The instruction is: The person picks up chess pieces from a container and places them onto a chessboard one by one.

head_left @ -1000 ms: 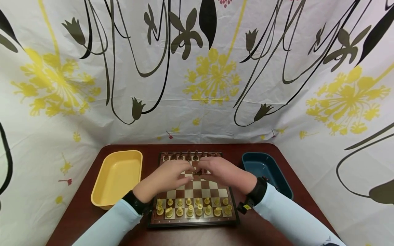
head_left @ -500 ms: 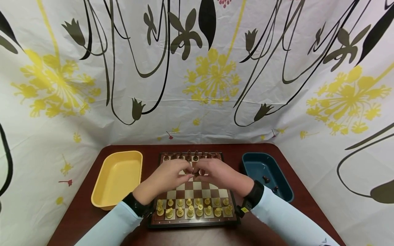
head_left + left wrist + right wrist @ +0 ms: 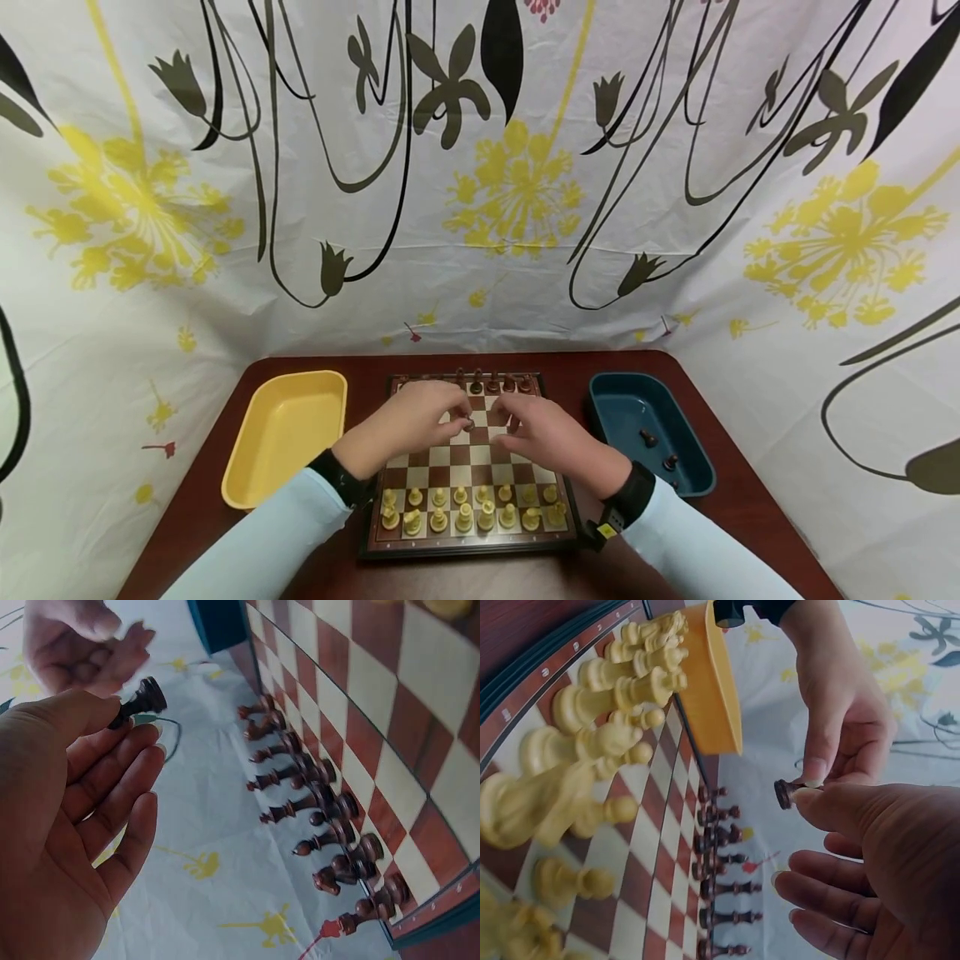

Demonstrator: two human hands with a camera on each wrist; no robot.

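Over the far half of the chessboard (image 3: 480, 454), my left hand (image 3: 423, 414) pinches a small dark chess piece (image 3: 146, 701) between thumb and fingertips. The piece is tilted, its wide base facing outward, and its head is covered by the fingers. My right hand (image 3: 543, 429) hovers just to the right, fingers loosely bent, holding nothing. In the right wrist view its thumb overlaps the dark piece, but the head and left wrist views show a gap between them. Dark chess pieces (image 3: 492, 385) line the board's far edge; light chess pieces (image 3: 464, 517) stand in two rows at the near edge.
Left of the board sits a yellow tray (image 3: 288, 429). On the right a dark blue tray (image 3: 630, 412) contains several dark chess pieces (image 3: 648, 437). A patterned cloth (image 3: 480, 292) hangs behind and beside the dark red table (image 3: 367, 367).
Both hands met around the dark piece half a second ago. Now the right hand has drawn away to the right, and the piece stays in the left hand.
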